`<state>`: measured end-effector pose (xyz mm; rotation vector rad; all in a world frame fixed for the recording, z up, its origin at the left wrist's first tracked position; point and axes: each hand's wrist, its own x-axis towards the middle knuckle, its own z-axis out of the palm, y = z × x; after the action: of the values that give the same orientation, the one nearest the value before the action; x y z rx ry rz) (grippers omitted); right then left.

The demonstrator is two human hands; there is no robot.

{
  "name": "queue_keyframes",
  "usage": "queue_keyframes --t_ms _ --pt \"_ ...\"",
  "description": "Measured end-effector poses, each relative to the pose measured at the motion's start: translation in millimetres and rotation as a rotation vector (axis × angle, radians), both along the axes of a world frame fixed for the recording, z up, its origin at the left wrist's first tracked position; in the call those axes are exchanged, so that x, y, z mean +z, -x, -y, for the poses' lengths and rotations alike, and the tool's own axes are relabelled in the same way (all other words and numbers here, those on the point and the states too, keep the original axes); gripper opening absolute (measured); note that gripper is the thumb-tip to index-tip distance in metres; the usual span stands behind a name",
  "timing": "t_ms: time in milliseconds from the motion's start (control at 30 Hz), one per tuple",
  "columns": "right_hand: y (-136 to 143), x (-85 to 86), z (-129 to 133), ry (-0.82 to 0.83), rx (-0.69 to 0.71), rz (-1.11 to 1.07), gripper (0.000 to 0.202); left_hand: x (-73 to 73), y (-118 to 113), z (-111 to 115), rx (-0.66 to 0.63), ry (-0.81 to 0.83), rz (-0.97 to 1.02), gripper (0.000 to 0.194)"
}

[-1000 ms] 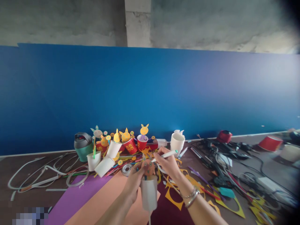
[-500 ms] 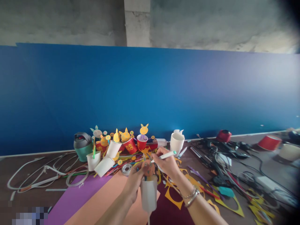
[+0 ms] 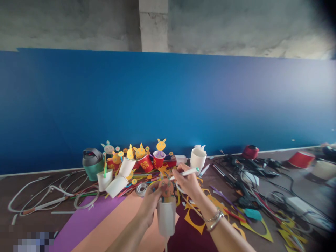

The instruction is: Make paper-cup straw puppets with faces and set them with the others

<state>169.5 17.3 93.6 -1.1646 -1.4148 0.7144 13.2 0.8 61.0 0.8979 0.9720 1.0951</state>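
An orange paper face [image 3: 168, 189] with drawn marks and small ears stands out of the top of a white paper cup [image 3: 166, 218]. My left hand [image 3: 152, 201] pinches the left edge of that face between thumb and fingers. In my right hand [image 3: 186, 182] is a white marker [image 3: 187, 172] with a green end, its tip near the face's upper right side. A thin white stick hangs below the cup. Purple [image 3: 86, 217] and orange paper sheets [image 3: 115, 224] lie under my left forearm.
Red and white cups with yellow animal faces [image 3: 161, 145] line the blue panel [image 3: 162, 101]. A green canister [image 3: 93, 166] and white cables are at left. Yellow paper scraps [image 3: 195, 224], a tape roll [image 3: 141, 189], black cables and a power strip [image 3: 307, 210] also lie on the table.
The marker has shifted slightly to the right with my right hand, and its tip has drawn a little off the orange face. My left hand has barely moved.
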Motion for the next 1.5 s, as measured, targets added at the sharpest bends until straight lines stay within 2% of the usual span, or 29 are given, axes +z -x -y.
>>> queue_keyframes --t_ms 500,733,967,1300,1500 --pt "-1 0.4 1 0.012 0.022 0.017 0.030 10.8 1 2 -0.038 -0.012 0.024 0.023" --pt "0 5.8 4 0.010 0.029 0.021 0.030 10.6 0 6 -0.022 -0.039 0.038 0.037" --pt "-2 5.1 3 -0.014 -0.007 -0.015 0.030 4.0 1 2 -0.032 -0.020 0.035 0.024" --pt "-6 2.5 1 -0.005 0.069 0.003 0.030 11.9 2 3 -0.043 -0.033 0.033 0.023" --pt "-4 0.9 0 0.003 0.060 0.045 0.029 12.0 2 3 -0.051 -0.034 0.035 0.022"
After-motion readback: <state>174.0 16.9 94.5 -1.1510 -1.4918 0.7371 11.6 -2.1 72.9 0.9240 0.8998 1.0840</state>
